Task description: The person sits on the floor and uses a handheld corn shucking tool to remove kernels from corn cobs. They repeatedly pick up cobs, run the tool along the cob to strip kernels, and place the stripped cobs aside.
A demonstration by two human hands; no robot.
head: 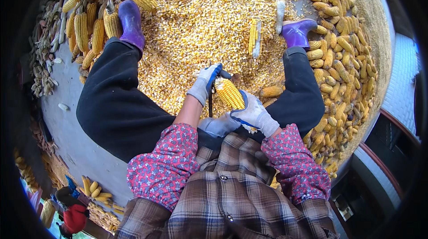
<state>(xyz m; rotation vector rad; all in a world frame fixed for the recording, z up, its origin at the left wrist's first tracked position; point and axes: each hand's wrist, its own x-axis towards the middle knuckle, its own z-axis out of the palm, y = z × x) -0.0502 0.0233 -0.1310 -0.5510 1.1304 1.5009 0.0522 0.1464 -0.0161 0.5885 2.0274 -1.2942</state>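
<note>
My right hand [255, 113], in a white and blue work glove, holds the lower part of a yellow corn cob [230, 94], which tilts across my lap. At the cob's upper end, my left hand [207, 82], gloved alike, is closed on a dark-handled tool [226, 74] with a thin dark rod below it. How the tool meets the cob is hidden by the glove. Loose corn kernels [187, 32] lie heaped between my legs. A partly shelled cob [255, 38] and a bare cob core [280, 16] lie on the heap. A grey cloth-like piece [219, 125] rests on my lap.
Whole corn cobs [337, 68] are piled along my right side. More cobs [81, 27] lie by my left boot [131, 21], and husks and bare cores [50, 48] lie farther left. My right boot [297, 33] stands at the heap's edge. Another person [74, 217] is at the lower left.
</note>
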